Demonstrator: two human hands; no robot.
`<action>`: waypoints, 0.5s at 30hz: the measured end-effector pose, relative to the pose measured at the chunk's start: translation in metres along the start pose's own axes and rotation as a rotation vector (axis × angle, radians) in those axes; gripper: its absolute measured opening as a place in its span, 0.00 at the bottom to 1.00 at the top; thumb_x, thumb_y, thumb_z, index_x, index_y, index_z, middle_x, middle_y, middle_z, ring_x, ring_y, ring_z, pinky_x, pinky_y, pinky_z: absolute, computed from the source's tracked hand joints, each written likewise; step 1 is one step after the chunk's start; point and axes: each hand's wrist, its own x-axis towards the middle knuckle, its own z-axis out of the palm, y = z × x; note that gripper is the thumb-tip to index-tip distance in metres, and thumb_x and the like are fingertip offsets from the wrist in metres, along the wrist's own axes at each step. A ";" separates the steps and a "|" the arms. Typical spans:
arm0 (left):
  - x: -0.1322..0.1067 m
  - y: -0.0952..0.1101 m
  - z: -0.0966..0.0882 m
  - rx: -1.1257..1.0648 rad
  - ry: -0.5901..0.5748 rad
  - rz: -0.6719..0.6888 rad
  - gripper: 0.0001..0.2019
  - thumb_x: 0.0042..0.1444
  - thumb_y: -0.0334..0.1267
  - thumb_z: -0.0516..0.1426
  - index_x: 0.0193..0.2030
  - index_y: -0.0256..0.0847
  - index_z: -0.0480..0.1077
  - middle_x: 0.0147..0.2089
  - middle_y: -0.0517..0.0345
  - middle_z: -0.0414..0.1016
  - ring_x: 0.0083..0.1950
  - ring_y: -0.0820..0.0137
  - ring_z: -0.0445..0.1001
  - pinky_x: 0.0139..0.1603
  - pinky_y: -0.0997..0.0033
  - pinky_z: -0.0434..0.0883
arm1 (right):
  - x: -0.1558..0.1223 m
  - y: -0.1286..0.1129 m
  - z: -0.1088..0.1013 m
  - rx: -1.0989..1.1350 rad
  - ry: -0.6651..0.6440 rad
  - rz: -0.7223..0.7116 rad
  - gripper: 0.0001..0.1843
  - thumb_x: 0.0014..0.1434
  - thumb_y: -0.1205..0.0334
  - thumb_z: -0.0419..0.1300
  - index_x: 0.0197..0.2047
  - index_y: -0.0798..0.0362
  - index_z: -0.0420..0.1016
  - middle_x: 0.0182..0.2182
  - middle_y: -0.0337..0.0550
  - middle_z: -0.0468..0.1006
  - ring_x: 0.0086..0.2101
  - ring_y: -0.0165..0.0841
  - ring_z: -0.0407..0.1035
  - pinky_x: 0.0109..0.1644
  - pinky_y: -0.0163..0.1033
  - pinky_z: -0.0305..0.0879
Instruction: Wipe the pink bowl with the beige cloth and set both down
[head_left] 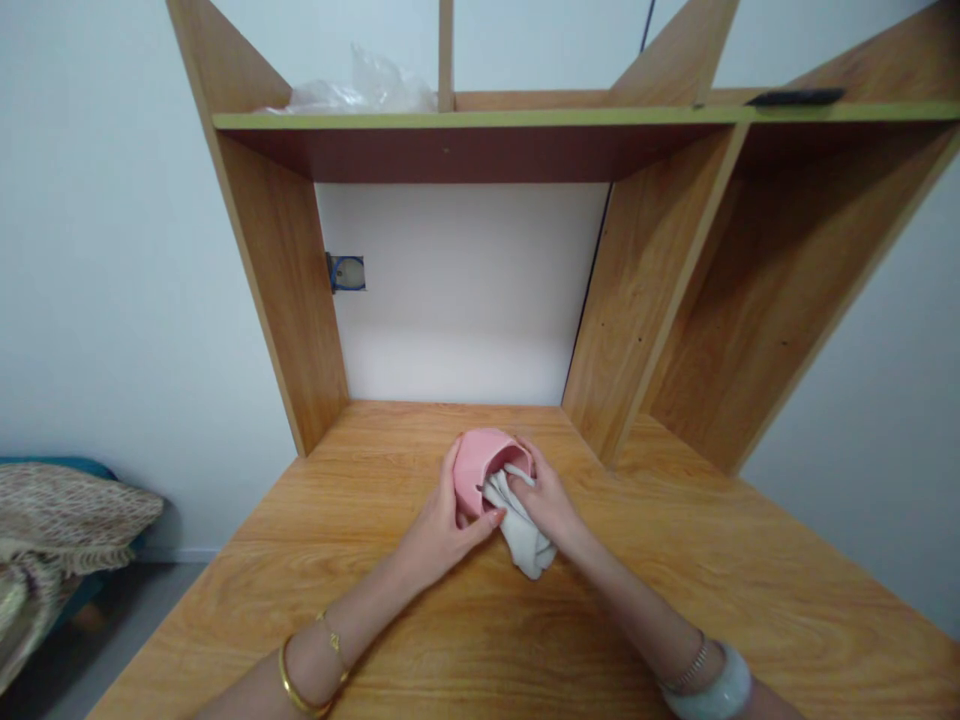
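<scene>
A pink, rounded, hollow container (474, 462) is tilted on its side just above or on the desk, its opening turned toward me and to the right. My left hand (448, 525) is wrapped round its left side, thumb near the lower rim. A white cloth (525, 535) is partly tucked into the opening, its loose end hanging out below. My right hand (546, 500) grips the cloth, with the thumb at the opening and other fingers against the container's right rim. A small dark mark shows on the rim; most of the inside is hidden.
The wooden desk (337, 560) spreads beneath my hands, with upright shelf panels (630, 300) behind. Clear plastic wrap (360, 90) and a dark flat object (796, 97) lie on the upper shelf (525, 118). An uncovered wall socket box (348, 273) is at the back. Left stands something draped with a woven blanket (67, 510).
</scene>
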 end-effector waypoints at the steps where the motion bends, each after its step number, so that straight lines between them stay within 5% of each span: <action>1: 0.000 0.001 0.001 0.014 0.006 -0.008 0.42 0.52 0.45 0.56 0.64 0.38 0.32 0.51 0.45 0.64 0.41 0.66 0.70 0.43 0.66 0.67 | -0.001 0.001 0.002 0.009 -0.011 0.007 0.27 0.46 0.66 0.51 0.52 0.53 0.58 0.42 0.44 0.72 0.41 0.33 0.67 0.45 0.39 0.61; 9: 0.000 0.008 -0.009 0.183 0.060 -0.070 0.36 0.48 0.44 0.57 0.62 0.40 0.47 0.43 0.54 0.71 0.39 0.66 0.71 0.41 0.67 0.68 | 0.000 -0.016 -0.005 -0.199 -0.075 0.038 0.37 0.42 0.66 0.56 0.57 0.55 0.52 0.31 0.39 0.70 0.30 0.32 0.67 0.37 0.38 0.63; 15: 0.000 0.008 -0.009 0.257 0.026 -0.087 0.35 0.47 0.44 0.57 0.61 0.40 0.51 0.46 0.52 0.71 0.42 0.64 0.71 0.43 0.67 0.68 | 0.001 -0.025 -0.014 -0.329 -0.073 -0.094 0.38 0.44 0.67 0.55 0.59 0.55 0.48 0.36 0.43 0.66 0.34 0.33 0.66 0.38 0.39 0.64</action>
